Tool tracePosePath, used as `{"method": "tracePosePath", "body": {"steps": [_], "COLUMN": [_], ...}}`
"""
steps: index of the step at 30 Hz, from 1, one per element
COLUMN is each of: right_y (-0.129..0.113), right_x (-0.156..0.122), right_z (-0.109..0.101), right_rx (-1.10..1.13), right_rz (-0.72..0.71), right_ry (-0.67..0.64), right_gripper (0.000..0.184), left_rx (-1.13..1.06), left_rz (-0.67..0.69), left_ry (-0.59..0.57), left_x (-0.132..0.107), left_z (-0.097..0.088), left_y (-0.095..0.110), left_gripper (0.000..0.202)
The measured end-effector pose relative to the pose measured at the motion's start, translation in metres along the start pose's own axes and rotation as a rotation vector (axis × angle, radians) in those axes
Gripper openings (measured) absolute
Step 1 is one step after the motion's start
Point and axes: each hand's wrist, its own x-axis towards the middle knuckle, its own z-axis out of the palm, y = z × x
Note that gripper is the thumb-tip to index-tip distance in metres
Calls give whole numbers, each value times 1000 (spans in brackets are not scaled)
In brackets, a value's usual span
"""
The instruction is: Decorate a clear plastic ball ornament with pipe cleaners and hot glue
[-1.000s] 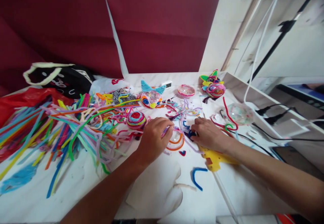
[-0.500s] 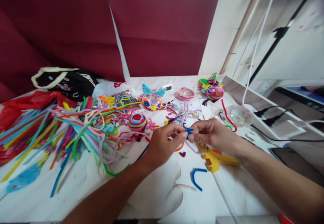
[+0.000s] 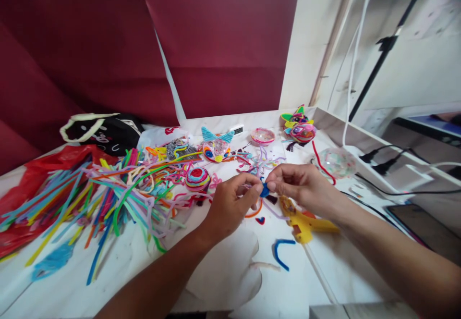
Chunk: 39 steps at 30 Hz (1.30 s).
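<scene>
Between my two hands is a small coiled piece of blue pipe cleaner (image 3: 265, 190), pinched at the fingertips. My left hand (image 3: 232, 201) has thumb and forefinger closed at its left side. From the right, my right hand (image 3: 302, 184) grips the same piece with thumb and fingers; its far side is partly hidden. Below the hands a small red and blue heart (image 3: 260, 221) lies on the white table. A bent blue pipe cleaner (image 3: 279, 254) rests nearer to me. Beside my right wrist lies a yellow glue gun (image 3: 304, 227) with a clear glue stick.
A heap of coloured pipe cleaners (image 3: 118, 189) spreads over the left side, by a red bag (image 3: 72, 158). Behind stand a decorated mask-like piece (image 3: 216, 148), a striped ball (image 3: 197, 178) and a clear bowl (image 3: 262, 136). A phone (image 3: 421, 227) and cables lie on the right.
The blue pipe cleaner has turned in my fingers and now looks like a rounder, compact coil. The whole view has shifted slightly; the table things stay where they lay.
</scene>
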Motion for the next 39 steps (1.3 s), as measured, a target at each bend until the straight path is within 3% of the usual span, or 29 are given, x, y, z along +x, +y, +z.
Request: {"method": "tracePosePath", "body": {"steps": [4,7,21,25,31,36,39], "right_y": [-3,-2,13,15,17,19,19], "right_x": [1,0,-5,-9,-17,-21,-22], "right_z": [1,1,-1,-2,-10,-14,-12], "right_rx": [118,178,259,274,346,276,256], "right_rz": [56,97,171,180,206,220,218], "right_ry": [18,23,0,6,106,137,129], "right_gripper": [31,32,29,29,28,32,32], "left_rx": [-224,-350,-649,-621,-468,-26,36], "left_rz": [-92,-131,-320,-341,-318,-137,-51], "left_ry": [-106,-161,-275,-272,-242,-187,-125], "left_x": [3,6,9,9,8,6,7], "left_z": [0,0,5,8,14,18,19], "left_y": [-4,-8,-12,-12,-18,-22,-17], "left_gripper": [34,33,27,29,18,19,26]}}
